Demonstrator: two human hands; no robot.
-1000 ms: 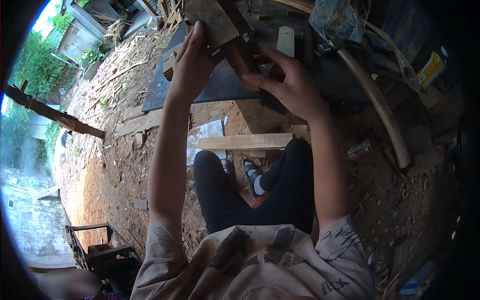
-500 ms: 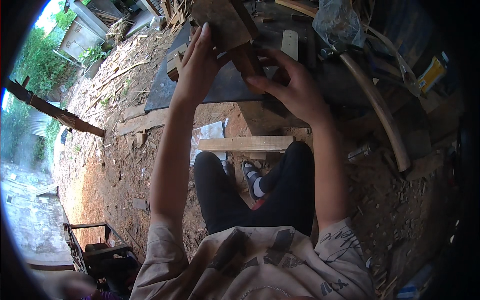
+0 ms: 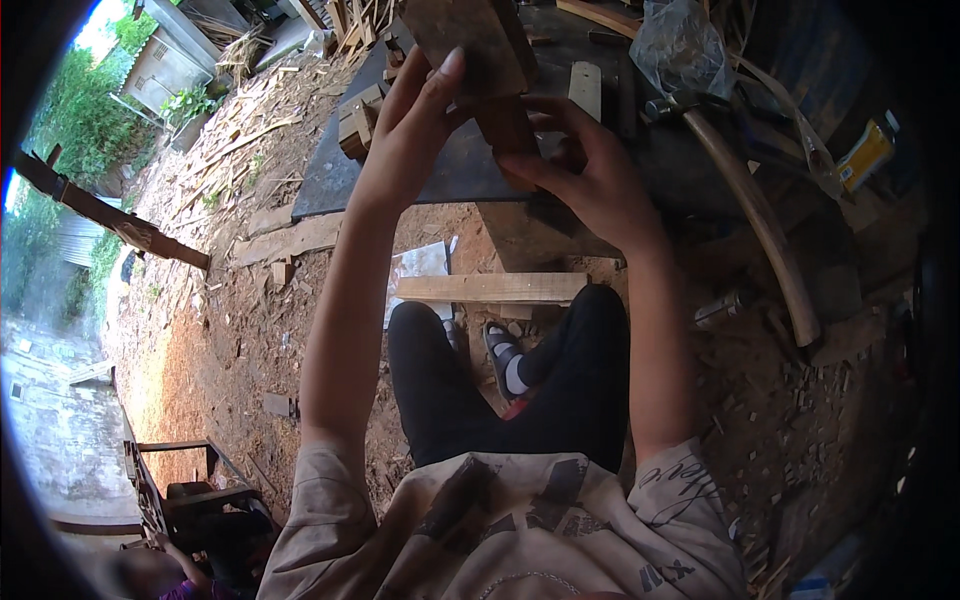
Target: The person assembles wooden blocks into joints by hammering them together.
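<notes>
My left hand [image 3: 412,135] is closed on a thick brown wooden block [image 3: 475,50] at the top of the view, a finger lying along its near face. Just below that block, a smaller reddish-brown wood piece [image 3: 508,135] hangs close against it; I cannot tell whether the two are joined. My right hand [image 3: 592,165] grips this smaller piece from the right, thumb at its lower end and fingers curled behind. Both pieces are over the near part of a dark tabletop [image 3: 340,178].
A hammer [image 3: 750,210] with a long wooden handle rests at the right, by a clear plastic bag [image 3: 680,50] and a yellow packet [image 3: 868,152]. Small wood blocks [image 3: 358,125] sit left of my hands. A plank [image 3: 490,289] lies before my knees. Another person's arm [image 3: 182,562] shows lower left.
The larger block and my left hand have shifted slightly right, and the smaller piece has moved a little with them. My right hand stays nearly in place. The other person's arm has come into view.
</notes>
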